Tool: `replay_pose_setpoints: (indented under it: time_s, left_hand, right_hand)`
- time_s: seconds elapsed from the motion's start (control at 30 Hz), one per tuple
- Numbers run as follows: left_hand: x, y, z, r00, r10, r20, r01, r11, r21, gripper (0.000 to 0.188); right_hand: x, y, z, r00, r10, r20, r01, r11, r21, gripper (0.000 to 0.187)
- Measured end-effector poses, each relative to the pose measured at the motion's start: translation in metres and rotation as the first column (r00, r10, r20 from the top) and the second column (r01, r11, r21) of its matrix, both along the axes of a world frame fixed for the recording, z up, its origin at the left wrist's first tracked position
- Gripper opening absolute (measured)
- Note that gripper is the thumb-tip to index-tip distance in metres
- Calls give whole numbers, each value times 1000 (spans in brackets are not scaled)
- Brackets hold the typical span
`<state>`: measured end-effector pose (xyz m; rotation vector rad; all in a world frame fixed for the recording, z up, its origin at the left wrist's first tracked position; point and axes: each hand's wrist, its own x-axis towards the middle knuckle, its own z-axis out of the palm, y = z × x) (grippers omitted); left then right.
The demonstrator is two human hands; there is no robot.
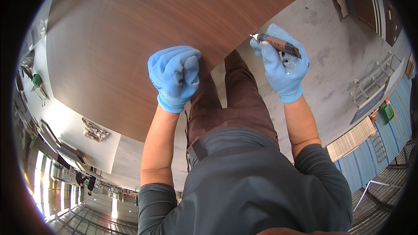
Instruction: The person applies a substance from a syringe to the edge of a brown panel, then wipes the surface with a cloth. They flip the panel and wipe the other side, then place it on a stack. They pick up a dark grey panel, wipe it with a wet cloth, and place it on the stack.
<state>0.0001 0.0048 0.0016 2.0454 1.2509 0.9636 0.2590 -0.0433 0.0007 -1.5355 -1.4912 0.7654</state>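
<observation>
My right hand, in a light blue work glove, grips a slim brown tube with a white pointed tip between thumb and fingers. The tip points left, close to the slanting edge of a large wood-grain brown panel. Whether the tip touches that edge, I cannot tell. My left hand, gloved the same way, is closed into a fist over the panel near its corner. Its curled fingers hide whatever may be inside. White specks show on the right glove.
Grey floor extends to the right of the panel. A metal rack frame and a green container stand farther right. At left are a green-handled tool and a crumpled grey bundle on a white surface. A person is at lower left.
</observation>
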Motion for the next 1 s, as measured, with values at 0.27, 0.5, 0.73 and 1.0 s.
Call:
replay_pose_setpoints:
  time_s: [0.27,0.5,0.73,1.0]
  left_hand:
    - [0,0,-1,1000,7,0,-7,1000,-7,17]
    - [2,5,-3,1000,-13,16,12,995,100,6]
    - [3,5,-4,1000,-8,13,7,995,96,7]
    - [1,-1,-1,1000,-3,6,3,1000,2,14]
  right_hand:
    - [-3,-2,2,981,-47,-188,30,995,-91,32]
    - [-7,-2,2,971,-116,-209,101,992,-78,32]
    - [-6,-2,-3,982,-87,-167,83,996,-32,30]
    - [2,2,-4,969,-199,-145,192,980,-62,32]
